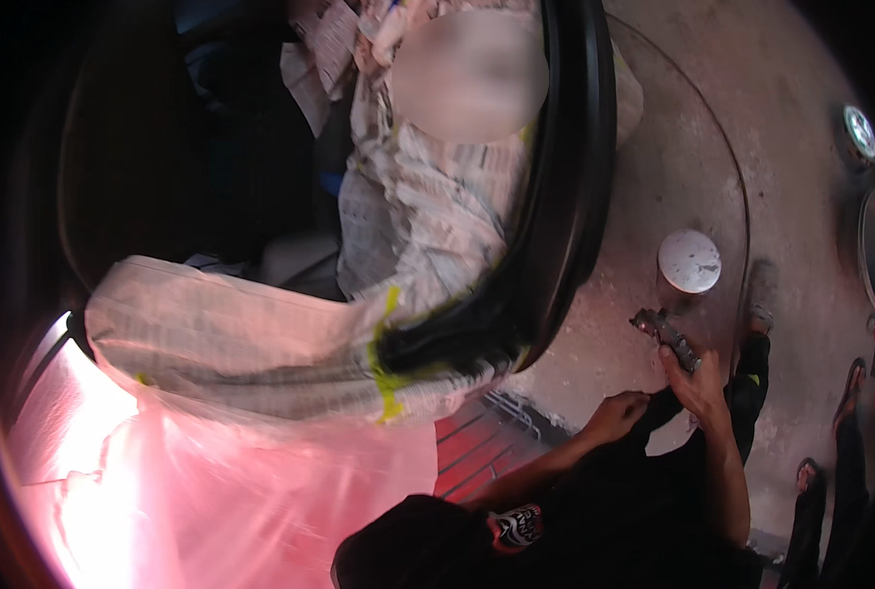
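At the lower right, my right hand (700,385) is wrapped round a dark metal spray gun (671,340), whose head points up and to the left. My left hand (616,416) is beside it at the left, its fingers curled in; whether anything is inside them is hidden. A pale patch shows between my hands, and I cannot tell what it is. Beyond the gun stands a can with a round, spotted white top (689,261). To the left is a black-edged car opening, its glossy black painted area (452,339) bordered by yellow-green tape (390,363).
Crumpled newspaper (427,206) and a smoother paper strip (221,309) cover the car's edge. Pinkish plastic sheeting (290,481) hangs at the lower left. A thin hose (717,128) curves over the concrete floor. Another person's sandalled foot (807,477) is at the right.
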`<state>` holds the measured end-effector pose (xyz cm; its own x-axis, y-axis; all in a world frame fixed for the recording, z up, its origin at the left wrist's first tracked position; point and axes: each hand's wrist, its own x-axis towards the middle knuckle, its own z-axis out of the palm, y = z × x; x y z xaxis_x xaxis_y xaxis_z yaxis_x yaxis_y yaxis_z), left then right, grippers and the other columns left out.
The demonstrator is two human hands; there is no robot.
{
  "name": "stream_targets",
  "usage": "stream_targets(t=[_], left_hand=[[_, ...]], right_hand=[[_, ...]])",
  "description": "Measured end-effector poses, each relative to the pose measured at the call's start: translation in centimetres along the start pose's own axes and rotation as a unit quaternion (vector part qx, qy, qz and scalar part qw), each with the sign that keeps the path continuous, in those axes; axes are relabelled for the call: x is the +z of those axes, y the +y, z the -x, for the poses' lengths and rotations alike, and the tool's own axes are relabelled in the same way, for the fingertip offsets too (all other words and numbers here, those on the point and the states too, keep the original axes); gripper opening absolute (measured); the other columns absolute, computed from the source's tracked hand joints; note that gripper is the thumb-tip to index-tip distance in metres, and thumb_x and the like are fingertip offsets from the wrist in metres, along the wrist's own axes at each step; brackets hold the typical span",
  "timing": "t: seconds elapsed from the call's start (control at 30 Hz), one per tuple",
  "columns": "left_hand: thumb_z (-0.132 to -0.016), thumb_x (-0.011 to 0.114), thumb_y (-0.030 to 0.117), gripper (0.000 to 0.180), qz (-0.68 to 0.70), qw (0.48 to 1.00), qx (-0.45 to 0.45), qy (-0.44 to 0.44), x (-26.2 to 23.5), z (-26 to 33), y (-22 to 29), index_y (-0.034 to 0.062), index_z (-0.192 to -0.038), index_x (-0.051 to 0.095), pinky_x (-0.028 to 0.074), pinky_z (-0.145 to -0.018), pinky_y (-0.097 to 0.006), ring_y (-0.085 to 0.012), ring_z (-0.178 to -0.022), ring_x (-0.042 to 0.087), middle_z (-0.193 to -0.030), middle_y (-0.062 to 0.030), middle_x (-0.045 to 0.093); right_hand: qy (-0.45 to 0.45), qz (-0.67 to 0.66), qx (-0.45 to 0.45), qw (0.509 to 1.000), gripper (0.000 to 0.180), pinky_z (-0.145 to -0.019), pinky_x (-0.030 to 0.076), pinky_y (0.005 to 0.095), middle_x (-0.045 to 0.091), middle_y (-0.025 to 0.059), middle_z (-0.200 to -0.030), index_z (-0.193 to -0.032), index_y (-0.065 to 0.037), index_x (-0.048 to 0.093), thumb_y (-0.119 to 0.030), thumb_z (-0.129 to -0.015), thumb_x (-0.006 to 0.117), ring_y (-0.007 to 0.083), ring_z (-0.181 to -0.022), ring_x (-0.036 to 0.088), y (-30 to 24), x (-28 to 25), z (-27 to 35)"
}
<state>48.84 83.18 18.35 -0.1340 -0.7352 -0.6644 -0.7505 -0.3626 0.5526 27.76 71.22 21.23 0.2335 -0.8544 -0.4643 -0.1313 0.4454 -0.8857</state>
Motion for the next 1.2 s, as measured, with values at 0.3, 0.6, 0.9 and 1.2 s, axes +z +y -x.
stream_targets(t=[0.3,0.6,0.9,1.2], left_hand=[[-0.104,0.049,0.016,0.029,0.523,0.847,-0.013,-0.099,4.6,-2.1,-0.7,0.0026,-0.129,0.056,0.046,-0.093,-0.029,-0.0117,-0.104,0.057,-0.117,-0.0025,0.062],[-0.095,0.065,0.012,0.022,0.651,0.75,0.008,-0.113,12.1,-7.0,-9.1,0.0061,-0.116,0.065,0.049,-0.088,-0.026,-0.0104,-0.098,0.062,-0.108,-0.0003,0.068],[-0.096,0.063,0.01,0.027,0.508,0.853,0.09,-0.082,13.9,-13.2,-15.6,0.0038,-0.122,0.065,0.047,-0.089,-0.026,-0.0077,-0.099,0.06,-0.111,-0.0001,0.068],[-0.095,0.065,0.014,0.025,0.441,0.874,0.204,0.025,14.0,-14.7,-29.9,0.0026,-0.117,0.065,0.047,-0.089,-0.025,-0.0079,-0.101,0.06,-0.108,-0.0004,0.067]], right_hand=[[0.187,-0.133,-0.008,0.973,0.038,-0.06,0.046,0.0323,0.062,0.0039,-0.074,-0.094,0.002,0.068,-0.036,-0.096,0.064,0.0131,-0.067,0.056,8.0,5.8,0.9],[0.149,-0.192,-0.028,0.97,0.046,-0.059,0.044,0.0305,0.062,0.004,-0.076,-0.1,0.006,0.068,-0.039,-0.098,0.061,0.0137,-0.064,0.055,16.0,6.9,0.2],[0.159,-0.207,-0.174,0.95,0.047,-0.07,0.048,0.0352,0.067,0.0123,-0.086,-0.103,0.008,0.065,-0.038,-0.099,0.057,0.0209,-0.077,0.062,24.7,10.2,-4.1],[0.0,-0.198,-0.286,0.938,0.045,-0.053,0.038,0.0283,0.06,0.0044,-0.085,-0.101,0.001,0.061,-0.044,-0.099,0.055,0.0088,-0.06,0.048,32.9,20.3,-7.6]])
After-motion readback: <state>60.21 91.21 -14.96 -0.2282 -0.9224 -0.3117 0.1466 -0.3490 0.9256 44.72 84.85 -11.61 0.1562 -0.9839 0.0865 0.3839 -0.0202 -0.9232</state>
